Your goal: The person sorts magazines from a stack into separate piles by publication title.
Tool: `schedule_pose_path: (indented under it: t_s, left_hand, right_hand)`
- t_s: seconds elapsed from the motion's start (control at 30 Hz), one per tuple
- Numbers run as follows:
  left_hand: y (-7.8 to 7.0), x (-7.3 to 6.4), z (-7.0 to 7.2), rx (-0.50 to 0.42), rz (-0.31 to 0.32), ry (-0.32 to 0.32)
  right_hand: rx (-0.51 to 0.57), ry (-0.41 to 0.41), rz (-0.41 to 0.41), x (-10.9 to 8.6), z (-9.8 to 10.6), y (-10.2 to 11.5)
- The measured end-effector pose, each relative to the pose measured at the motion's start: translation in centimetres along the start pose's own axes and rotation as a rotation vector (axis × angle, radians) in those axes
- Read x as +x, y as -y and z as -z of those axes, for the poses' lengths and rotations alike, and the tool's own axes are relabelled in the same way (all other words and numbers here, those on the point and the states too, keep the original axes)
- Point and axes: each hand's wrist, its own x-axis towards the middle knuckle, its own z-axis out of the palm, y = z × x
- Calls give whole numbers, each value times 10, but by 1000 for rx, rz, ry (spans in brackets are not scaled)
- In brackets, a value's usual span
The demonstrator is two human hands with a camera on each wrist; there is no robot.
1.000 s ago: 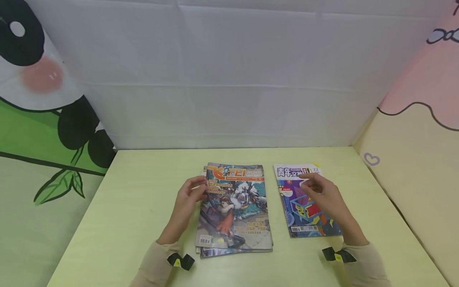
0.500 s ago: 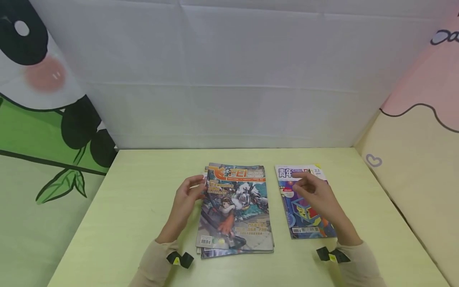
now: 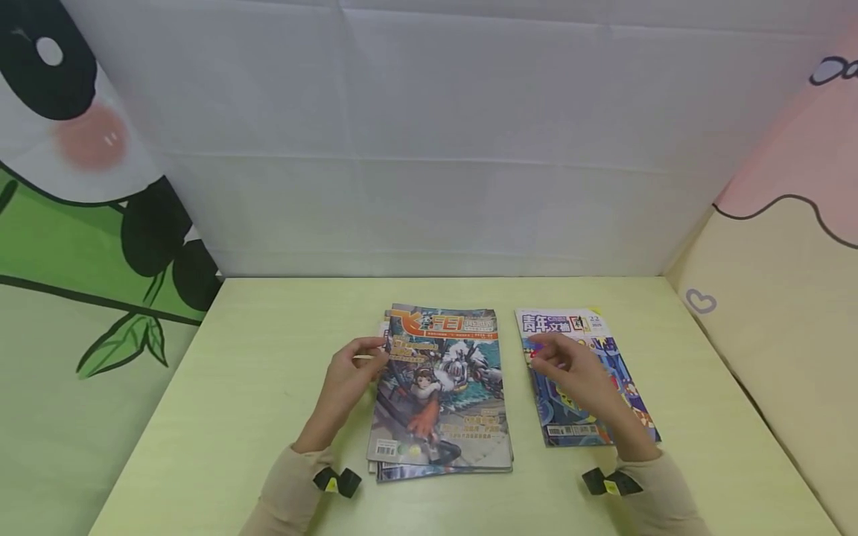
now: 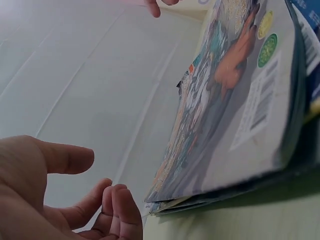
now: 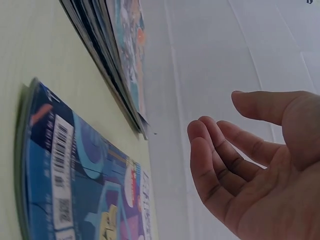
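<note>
A stack of magazines (image 3: 439,394) lies on the table, its top cover showing a figure in orange and the letters FEI. At the stack's upper left edge is my left hand (image 3: 348,380); in the left wrist view its thumb (image 4: 72,158) stands apart from loosely bent fingers, with nothing between them. A blue and purple magazine (image 3: 556,413) lies separately to the right. Over that one hovers my right hand (image 3: 583,376), covering part of its cover. The right wrist view shows this hand's relaxed fingers (image 5: 202,165) and thumb with a gap between them.
The pale yellow table (image 3: 268,357) is backed by a white cloth wall (image 3: 429,149). Painted cartoon panels flank it, green on the left (image 3: 60,246) and pink and cream on the right (image 3: 791,298). A bare strip of tabletop separates the stack from the single magazine.
My right hand has drifted left and slightly down over the blue and purple magazine, uncovering more of its title. The left hand stays almost in place beside the stack.
</note>
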Motion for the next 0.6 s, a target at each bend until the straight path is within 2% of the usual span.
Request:
schedule_pose_path:
  t_s: [0.23,0.6]
  left_hand:
    - [4,0,1,119,-22,-2]
    - [10,2,3,212,-28,35]
  right_hand:
    - [37,31,-39,3,-15,-4]
    - [112,108,-33,5,-30,-12]
